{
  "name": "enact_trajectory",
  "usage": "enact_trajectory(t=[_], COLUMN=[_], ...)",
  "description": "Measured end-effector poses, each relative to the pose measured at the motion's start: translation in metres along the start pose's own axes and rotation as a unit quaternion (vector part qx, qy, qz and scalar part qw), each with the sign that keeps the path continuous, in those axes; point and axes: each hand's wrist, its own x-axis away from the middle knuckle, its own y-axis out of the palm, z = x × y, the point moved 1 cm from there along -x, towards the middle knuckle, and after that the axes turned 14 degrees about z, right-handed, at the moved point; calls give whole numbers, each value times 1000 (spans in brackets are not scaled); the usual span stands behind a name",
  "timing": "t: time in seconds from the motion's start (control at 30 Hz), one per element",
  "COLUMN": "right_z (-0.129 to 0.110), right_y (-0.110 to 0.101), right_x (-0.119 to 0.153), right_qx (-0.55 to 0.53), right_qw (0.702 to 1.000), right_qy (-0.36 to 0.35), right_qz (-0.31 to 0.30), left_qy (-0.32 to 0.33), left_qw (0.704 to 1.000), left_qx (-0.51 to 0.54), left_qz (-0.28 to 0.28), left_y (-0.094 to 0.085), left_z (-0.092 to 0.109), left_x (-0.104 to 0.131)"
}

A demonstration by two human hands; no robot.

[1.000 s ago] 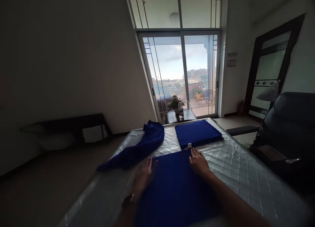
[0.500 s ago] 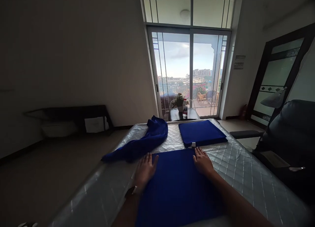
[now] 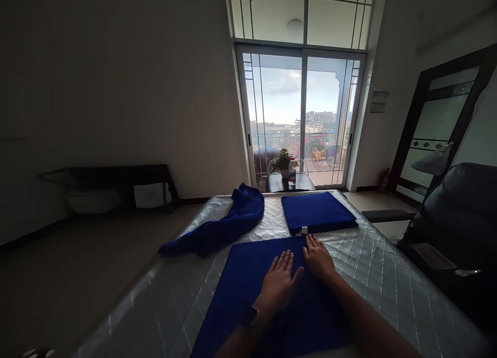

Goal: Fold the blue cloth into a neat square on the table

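Observation:
A blue cloth [image 3: 243,267] lies flat in a rectangle on the silvery quilted surface right in front of me. My left hand [image 3: 278,280] rests on the middle of this cloth, palm down, fingers stretched and thumb apart. At the cloth's far right corner, my right hand [image 3: 319,257] lies flat with its fingers extended. Just beyond that hand is a neatly folded stack of blue cloth [image 3: 318,210] with a white tag [image 3: 304,230] at its near edge. Another blue cloth [image 3: 236,218] sits crumpled to the far left.
The quilted surface [image 3: 388,280] stretches out on both sides. Beyond its far edge, a small dark table [image 3: 277,182] bears a potted plant [image 3: 284,161] and a bottle [image 3: 292,174]. A black armchair [image 3: 454,218] stands at the right. A dark low rack [image 3: 116,179] is by the left wall.
My left hand has moved right, from the flat cloth's left edge to its middle, uncovering the far left corner. My right hand stays at the far right corner.

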Motion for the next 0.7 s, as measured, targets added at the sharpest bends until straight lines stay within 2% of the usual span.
enact_trajectory(t=[0.07,0.13,0.3,0.4,0.47,0.57,0.7], right_z=[0,0,1,1,1,0,0], right_y=[0,0,-1,-1,-1,-1,-1], right_x=[0,0,1,1,2,2,1], right_qx=[0,-1,-5,-5,-4,-3,1], right_qw=[1000,1000,1000,1000,1000,1000,1000], right_qy=[1,2,1,2,1,-1,-5], right_qz=[1,2,4,1,1,4,8], left_qy=[-7,-31,-114,-175,-192,-199,-185], left_qw=[1000,999,990,978,974,972,974], left_qx=[-2,-18,-80,-111,-121,-122,-130], left_qz=[-7,-16,-38,-26,-11,-2,11], left_y=[5,2,-20,-32,-38,-42,-42], left_z=[3,-9,-67,-102,-119,-128,-124], left_x=[4,3,-8,-8,-5,-2,-1])
